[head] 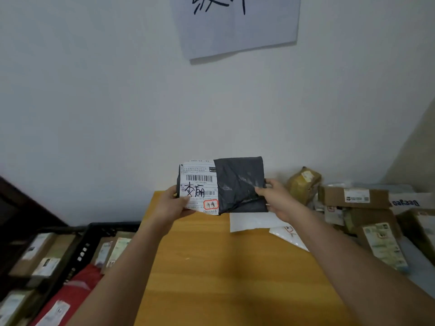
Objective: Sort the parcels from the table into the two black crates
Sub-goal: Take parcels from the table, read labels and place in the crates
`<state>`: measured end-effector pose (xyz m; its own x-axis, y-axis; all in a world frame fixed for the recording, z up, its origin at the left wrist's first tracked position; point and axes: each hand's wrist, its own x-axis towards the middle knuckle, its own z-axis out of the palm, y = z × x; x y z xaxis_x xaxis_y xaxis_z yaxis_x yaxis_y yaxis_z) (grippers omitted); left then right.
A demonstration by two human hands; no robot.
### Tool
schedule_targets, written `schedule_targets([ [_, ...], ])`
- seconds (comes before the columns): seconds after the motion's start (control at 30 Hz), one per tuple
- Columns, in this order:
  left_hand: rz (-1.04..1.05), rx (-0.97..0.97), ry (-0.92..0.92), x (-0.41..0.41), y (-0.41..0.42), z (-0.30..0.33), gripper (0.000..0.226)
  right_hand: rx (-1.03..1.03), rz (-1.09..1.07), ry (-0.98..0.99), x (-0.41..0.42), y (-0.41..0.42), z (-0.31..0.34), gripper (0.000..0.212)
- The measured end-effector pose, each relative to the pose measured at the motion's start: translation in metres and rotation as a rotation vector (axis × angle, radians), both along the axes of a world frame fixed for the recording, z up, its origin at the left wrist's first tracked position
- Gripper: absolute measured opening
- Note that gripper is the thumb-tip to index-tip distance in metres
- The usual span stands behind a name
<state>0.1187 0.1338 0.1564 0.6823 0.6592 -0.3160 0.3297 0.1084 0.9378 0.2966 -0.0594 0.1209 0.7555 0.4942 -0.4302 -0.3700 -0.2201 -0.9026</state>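
I hold a black plastic parcel [240, 184] up in front of me above the far end of the wooden table [211, 267]. Its white shipping label with a barcode, black handwriting and a red stamp faces me. My left hand [171, 205] grips the label end and my right hand [277, 198] grips the black end. Two black crates stand low at the left: the nearer one [77, 257] holds a red bag and labelled boxes, the farther one [21, 288] holds cardboard boxes.
Cardboard boxes [355, 196] and a yellow-taped parcel [303, 184] are heaped at the table's right side. Two white mailer bags [251, 222] lie flat on the wood under my right hand. A paper sign [235, 24] hangs on the white wall.
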Motion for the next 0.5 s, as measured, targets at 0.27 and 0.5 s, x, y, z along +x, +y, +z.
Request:
schedule_targets([
  [0.27,0.377,-0.225,0.015,-0.061,-0.005,-0.04,0.026,-0.063,0.201,0.063,-0.022,0.028,-0.033,0.026],
  [0.5,0.598,-0.248,0.013,-0.136,0.016,-0.045,0.023,-0.051,0.377,0.052,-0.078,0.084,-0.037,0.027],
])
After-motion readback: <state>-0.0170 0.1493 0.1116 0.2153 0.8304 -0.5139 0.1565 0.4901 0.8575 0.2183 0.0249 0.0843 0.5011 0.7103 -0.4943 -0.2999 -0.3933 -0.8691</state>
